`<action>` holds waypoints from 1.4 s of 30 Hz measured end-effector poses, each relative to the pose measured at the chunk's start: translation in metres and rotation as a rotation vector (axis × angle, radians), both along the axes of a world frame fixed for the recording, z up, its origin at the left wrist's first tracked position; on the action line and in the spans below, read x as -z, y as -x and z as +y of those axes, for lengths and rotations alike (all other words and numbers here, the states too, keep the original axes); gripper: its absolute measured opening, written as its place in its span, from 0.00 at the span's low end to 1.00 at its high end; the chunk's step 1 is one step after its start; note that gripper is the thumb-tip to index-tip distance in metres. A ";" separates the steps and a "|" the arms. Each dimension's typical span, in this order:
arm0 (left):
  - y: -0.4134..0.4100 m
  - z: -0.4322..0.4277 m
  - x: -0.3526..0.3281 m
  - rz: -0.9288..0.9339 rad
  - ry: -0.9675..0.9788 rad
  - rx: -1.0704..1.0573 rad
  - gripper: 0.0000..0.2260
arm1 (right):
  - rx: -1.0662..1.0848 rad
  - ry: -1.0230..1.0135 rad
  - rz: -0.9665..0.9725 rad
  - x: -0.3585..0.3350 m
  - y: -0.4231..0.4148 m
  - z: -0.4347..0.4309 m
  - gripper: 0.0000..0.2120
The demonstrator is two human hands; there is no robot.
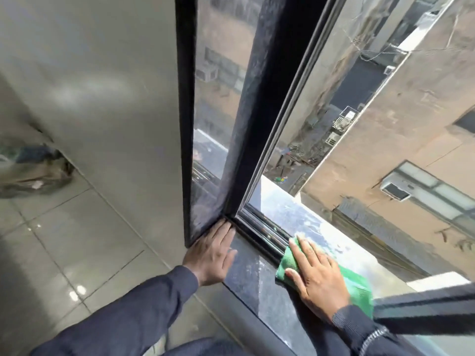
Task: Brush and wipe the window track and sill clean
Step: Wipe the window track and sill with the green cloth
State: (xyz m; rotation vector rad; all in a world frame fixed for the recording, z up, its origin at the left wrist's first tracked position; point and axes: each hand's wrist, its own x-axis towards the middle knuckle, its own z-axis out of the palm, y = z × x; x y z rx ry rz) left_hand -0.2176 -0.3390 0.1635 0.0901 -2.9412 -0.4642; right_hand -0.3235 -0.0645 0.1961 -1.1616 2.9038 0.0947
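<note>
The left hand point(212, 255) lies flat on the sill point(246, 276), touching the window frame point(203, 124) at its near corner. Right of it, the right hand point(314, 274) presses a cloth point(288, 262) across the track point(259, 233); the ledge point(303, 222) lies beyond.

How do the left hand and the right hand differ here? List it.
The left hand is bare and lies flat on the dark sill beside the window frame's corner; the right hand presses a green cloth onto the sill.
The left hand lies inside the track; the right hand reaches across it toward the outer ledge.
Both are spread flat, palms down, in dark sleeves.
</note>
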 end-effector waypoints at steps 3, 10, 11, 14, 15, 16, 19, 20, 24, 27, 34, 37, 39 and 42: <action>0.000 0.001 -0.002 -0.006 -0.005 0.014 0.25 | 0.016 0.016 0.021 -0.001 0.002 -0.039 0.30; 0.001 -0.001 -0.001 0.037 0.042 0.009 0.23 | -0.010 0.066 -0.070 -0.003 0.014 -0.136 0.32; 0.001 -0.001 -0.001 0.029 0.045 0.006 0.24 | -0.010 0.044 -0.060 -0.003 0.013 -0.126 0.32; 0.001 -0.001 -0.001 -0.006 0.029 0.005 0.26 | 0.070 -0.003 -0.015 -0.002 0.003 -0.064 0.32; 0.001 -0.001 -0.002 -0.016 0.022 0.005 0.26 | 0.116 -0.012 -0.005 -0.002 -0.002 -0.039 0.32; 0.002 -0.001 -0.003 -0.022 0.018 0.005 0.26 | 0.158 -0.027 -0.003 -0.002 -0.006 -0.017 0.32; 0.002 0.000 -0.003 -0.028 0.003 0.007 0.26 | 0.199 -0.081 -0.007 -0.003 -0.009 0.018 0.32; 0.002 0.000 -0.003 -0.025 0.004 0.008 0.27 | 0.204 -0.091 -0.009 -0.003 -0.009 0.018 0.33; 0.002 0.000 -0.002 0.004 0.023 0.025 0.27 | 0.275 -0.042 0.016 -0.002 -0.013 -0.021 0.33; 0.003 0.000 -0.002 0.014 0.011 0.017 0.27 | 0.317 -0.008 0.034 0.002 -0.013 -0.080 0.32; 0.003 -0.002 0.002 0.009 -0.041 -0.004 0.26 | 0.119 0.092 -0.044 -0.013 -0.005 -0.060 0.24; 0.002 -0.001 0.001 -0.009 -0.047 0.002 0.27 | 0.119 0.132 0.044 -0.016 -0.014 -0.028 0.20; 0.000 -0.001 -0.002 -0.020 -0.071 0.014 0.27 | 0.106 0.235 0.140 -0.015 -0.021 -0.024 0.17; -0.001 -0.002 -0.006 0.012 -0.165 0.031 0.27 | 0.131 0.506 0.177 -0.026 -0.035 -0.051 0.13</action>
